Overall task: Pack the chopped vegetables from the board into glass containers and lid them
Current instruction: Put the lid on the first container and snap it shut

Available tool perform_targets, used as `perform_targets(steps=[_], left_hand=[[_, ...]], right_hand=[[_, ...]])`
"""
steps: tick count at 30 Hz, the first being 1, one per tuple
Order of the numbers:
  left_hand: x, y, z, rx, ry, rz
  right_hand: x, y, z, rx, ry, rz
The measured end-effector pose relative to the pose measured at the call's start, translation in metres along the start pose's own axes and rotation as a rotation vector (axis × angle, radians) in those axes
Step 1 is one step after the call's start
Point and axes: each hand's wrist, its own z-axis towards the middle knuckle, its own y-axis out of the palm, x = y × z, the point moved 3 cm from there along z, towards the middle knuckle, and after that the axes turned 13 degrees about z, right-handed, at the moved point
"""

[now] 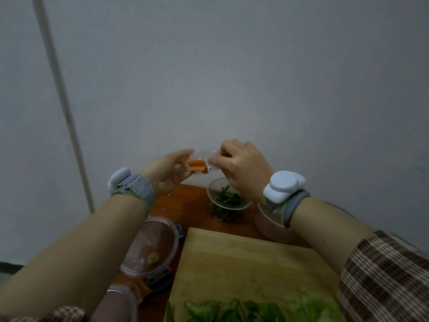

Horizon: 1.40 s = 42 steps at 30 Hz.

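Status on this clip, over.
Left hand and right hand grip clear container of orange pieces, raised. Glass container of greens unlidded below. Chopped greens on board. Nothing in the way.

Head camera looks forward and down, close over raised hands.

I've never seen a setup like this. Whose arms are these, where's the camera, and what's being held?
No robot here: a person wears one camera on the head, looking down, so you see their own arms. The left hand and right hand together hold up a small clear container with orange pieces inside, probably carrot; it is blurred. Each wrist carries a grey band with a white device. Below, on the reddish table, lie a wooden board with green vegetables, a glass container of chopped greens, a clear lid and a second glass container.
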Motion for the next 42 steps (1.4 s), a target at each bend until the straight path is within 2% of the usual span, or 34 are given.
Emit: perform_targets(steps=[2, 4, 6, 9, 11, 13, 16, 20, 23, 26, 28, 31, 37, 42], left_hand=[[-0.006, 0.013, 0.004, 0.015, -0.011, 0.048], [-0.008, 0.031, 0.002, -0.001, -0.005, -0.068], [-0.006, 0.044, -0.001, -0.026, 0.028, -0.155], [-0.003, 0.057, -0.007, -0.091, 0.062, -0.183], [-0.004, 0.066, -0.014, -0.115, 0.067, -0.170], [-0.006, 0.071, -0.018, -0.123, 0.071, -0.111], [-0.014, 0.071, -0.017, -0.037, 0.077, 0.178], [-0.023, 0.066, -0.006, 0.249, 0.221, 0.752], [-0.029, 0.070, 0.009, 0.345, 0.263, 0.947], [-0.034, 0.068, 0.023, 0.354, 0.236, 1.113], [-0.037, 0.068, 0.029, 0.370, 0.246, 1.183], [-0.041, 0.069, 0.034, 0.393, 0.250, 1.208], [-0.050, 0.060, 0.046, 0.364, 0.228, 1.346], [-0.057, 0.053, 0.057, 0.352, 0.232, 1.364]], right_hand=[[0.004, -0.006, -0.013, -0.076, -0.009, 0.053], [0.009, -0.016, -0.027, -0.144, 0.120, 0.215], [0.016, -0.028, -0.036, -0.094, 0.362, 0.433], [0.035, -0.039, -0.041, 0.140, 0.839, 0.543], [0.045, -0.035, -0.044, 0.115, 1.189, 0.812], [0.044, -0.025, -0.047, 0.060, 1.381, 1.126], [0.046, -0.011, -0.047, 0.101, 1.349, 1.149], [0.050, 0.004, -0.044, -0.020, 1.245, 0.827], [0.061, 0.013, -0.044, -0.044, 1.198, 0.695], [0.065, 0.019, -0.044, -0.133, 1.167, 0.558], [0.065, 0.027, -0.043, -0.230, 1.162, 0.441], [0.064, 0.038, -0.042, -0.346, 1.193, 0.392], [0.063, 0.049, -0.037, -0.426, 1.188, 0.352], [0.058, 0.055, -0.037, -0.581, 1.054, 0.321]])
